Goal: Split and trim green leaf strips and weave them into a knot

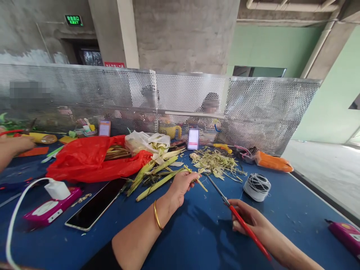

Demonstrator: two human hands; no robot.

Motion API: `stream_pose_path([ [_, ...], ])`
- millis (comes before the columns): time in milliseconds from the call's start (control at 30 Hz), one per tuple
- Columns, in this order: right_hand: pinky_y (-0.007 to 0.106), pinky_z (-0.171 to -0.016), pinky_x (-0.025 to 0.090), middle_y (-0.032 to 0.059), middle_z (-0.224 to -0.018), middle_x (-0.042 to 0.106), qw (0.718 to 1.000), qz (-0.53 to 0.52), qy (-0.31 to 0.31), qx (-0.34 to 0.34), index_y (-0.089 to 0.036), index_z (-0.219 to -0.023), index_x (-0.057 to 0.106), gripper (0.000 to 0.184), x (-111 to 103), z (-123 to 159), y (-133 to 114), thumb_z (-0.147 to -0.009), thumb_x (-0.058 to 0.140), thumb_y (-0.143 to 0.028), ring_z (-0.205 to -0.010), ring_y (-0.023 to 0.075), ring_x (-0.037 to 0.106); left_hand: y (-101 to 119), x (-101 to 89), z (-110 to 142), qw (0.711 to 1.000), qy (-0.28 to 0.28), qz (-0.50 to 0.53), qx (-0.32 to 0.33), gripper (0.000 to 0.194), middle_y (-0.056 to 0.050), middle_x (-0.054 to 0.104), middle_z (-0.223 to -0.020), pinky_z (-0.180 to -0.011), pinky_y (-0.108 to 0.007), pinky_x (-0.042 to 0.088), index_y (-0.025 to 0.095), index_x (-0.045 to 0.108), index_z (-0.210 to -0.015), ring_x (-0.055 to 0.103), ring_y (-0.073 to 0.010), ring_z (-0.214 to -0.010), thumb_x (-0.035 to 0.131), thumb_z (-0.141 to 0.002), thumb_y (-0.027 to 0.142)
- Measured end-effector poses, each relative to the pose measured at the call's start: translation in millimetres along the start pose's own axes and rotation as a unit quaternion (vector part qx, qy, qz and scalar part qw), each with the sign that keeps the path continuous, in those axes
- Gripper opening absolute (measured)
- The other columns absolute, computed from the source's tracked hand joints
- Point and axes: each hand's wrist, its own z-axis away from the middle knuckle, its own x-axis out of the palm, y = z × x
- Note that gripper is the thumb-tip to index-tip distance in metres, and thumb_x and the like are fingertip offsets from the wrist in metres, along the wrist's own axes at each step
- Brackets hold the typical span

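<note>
My left hand (181, 185), with a gold bangle at the wrist, pinches a narrow yellow-green strip of corn husk (203, 185). In my right hand (246, 217) is a pair of red-handled scissors (244, 224), seen edge-on. Their metal tips point up and left, close to the left fingertips; whether the blades are apart I cannot tell. Longer husk leaves (159, 190) lie just left of my left hand. Beyond both hands spreads a heap of shredded husk (218, 161). A ball of grey-white string (257, 187) stands right of the scissors.
A red plastic bag (81, 159), a dark phone (95, 206) and a purple power strip (53, 208) lie left on the blue table (194, 243). A perforated metal screen (191, 90) stands behind. A co-worker's hand (17, 144) is at far left. An orange packet (274, 161) lies right.
</note>
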Motion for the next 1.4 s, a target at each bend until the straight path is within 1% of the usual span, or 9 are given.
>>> stream_pose_path([
  [133, 0.03, -0.072, 0.047, 0.0009, -0.081, 0.054, 0.999, 0.035, -0.011, -0.016, -0.02, -0.12, 0.058, 0.064, 1.1, -3.2, -0.9, -0.069, 0.07, -0.057, -0.077, 0.0181, 0.051, -2.4, 0.7, -0.7, 1.0, -0.004, 0.009, 0.008, 0.024, 0.0, 0.057, -0.062, -0.047, -0.023, 0.024, 0.017, 0.065, -0.069, 0.04, -0.0098, -0.051, 0.069, -0.063, 0.039],
  [333, 0.028, -0.072, 0.046, 0.0029, -0.087, 0.057, 0.998, 0.054, -0.025, 0.003, -0.022, -0.12, 0.057, 0.065, 0.0, -1.6, -9.2, -0.069, 0.068, -0.061, -0.081, 0.0199, 0.051, -6.9, 2.3, -0.8, 1.0, -0.012, 0.01, 0.012, 0.022, 0.0, 0.058, -0.063, -0.05, -0.023, 0.027, 0.017, 0.062, -0.067, 0.041, -0.0101, -0.052, 0.07, -0.064, 0.038],
  [467, 0.024, -0.062, 0.043, 0.0015, -0.085, 0.058, 0.999, 0.049, -0.019, 0.003, -0.022, -0.108, 0.06, 0.054, 2.1, -3.7, -9.4, -0.07, 0.068, -0.06, -0.072, 0.0162, 0.049, -7.3, 3.5, 0.5, 1.0, -0.012, -0.005, 0.017, 0.024, 0.0, 0.058, -0.064, -0.054, -0.024, 0.03, 0.017, 0.064, -0.068, 0.043, -0.0111, -0.055, 0.069, -0.065, 0.04],
  [667, 0.022, -0.054, 0.036, -0.0026, -0.071, 0.046, 0.999, 0.032, -0.009, -0.014, -0.019, -0.094, 0.06, 0.048, 9.0, -11.3, -5.8, -0.074, 0.064, -0.063, -0.062, 0.0119, 0.039, -9.3, 8.6, 3.3, 0.999, -0.034, -0.02, 0.018, 0.02, 0.002, 0.054, -0.061, -0.054, -0.025, 0.028, 0.016, 0.063, -0.067, 0.04, -0.0102, -0.053, 0.067, -0.064, 0.036],
  [900, 0.022, -0.055, 0.032, -0.0033, -0.072, 0.047, 1.0, 0.005, -0.014, -0.028, -0.017, -0.103, 0.063, 0.043, 12.3, -16.6, 1.0, -0.076, 0.068, -0.05, -0.064, 0.0112, 0.037, -11.3, 11.9, 5.0, 0.998, -0.043, -0.034, 0.016, 0.019, 0.002, 0.051, -0.061, -0.055, -0.025, 0.029, 0.016, 0.063, -0.067, 0.039, -0.0101, -0.054, 0.065, -0.065, 0.035],
  [1033, 0.022, -0.053, 0.03, -0.0031, -0.071, 0.049, 1.0, -0.005, -0.004, -0.016, -0.017, -0.105, 0.065, 0.046, 16.1, -17.7, 0.4, -0.074, 0.07, -0.05, -0.062, 0.0112, 0.036, -9.7, 12.2, 6.3, 0.998, -0.047, -0.031, 0.019, 0.018, 0.003, 0.05, -0.06, -0.055, -0.025, 0.029, 0.016, 0.062, -0.067, 0.038, -0.0099, -0.054, 0.065, -0.065, 0.034],
  [1133, 0.022, -0.053, 0.031, -0.0024, -0.071, 0.05, 1.0, -0.006, 0.011, -0.013, -0.016, -0.104, 0.065, 0.048, 18.8, -17.0, 0.6, -0.072, 0.071, -0.05, -0.062, 0.0113, 0.036, -8.4, 12.8, 7.1, 0.998, -0.048, -0.028, 0.017, 0.017, 0.003, 0.05, -0.06, -0.055, -0.025, 0.029, 0.016, 0.062, -0.066, 0.038, -0.0096, -0.054, 0.065, -0.065, 0.033],
  [1267, 0.022, -0.053, 0.032, -0.0026, -0.069, 0.051, 1.0, 0.002, 0.013, -0.027, -0.015, -0.092, 0.067, 0.039, 21.5, -15.9, 5.3, -0.076, 0.067, -0.051, -0.061, 0.0107, 0.038, -9.0, 13.5, 6.7, 0.999, -0.048, -0.018, 0.015, 0.019, 0.004, 0.049, -0.059, -0.055, -0.024, 0.027, 0.015, 0.062, -0.067, 0.037, -0.0086, -0.054, 0.065, -0.065, 0.034],
  [1400, 0.022, -0.059, 0.04, -0.0026, -0.066, 0.052, 0.999, -0.006, 0.01, -0.048, -0.016, -0.087, 0.068, 0.035, 23.2, -17.0, 10.0, -0.078, 0.066, -0.05, -0.067, 0.0144, 0.047, -9.8, 13.6, 6.4, 0.998, -0.05, -0.012, 0.021, 0.021, 0.004, 0.05, -0.059, -0.055, -0.024, 0.028, 0.015, 0.062, -0.066, 0.037, -0.0084, -0.054, 0.066, -0.064, 0.035],
])
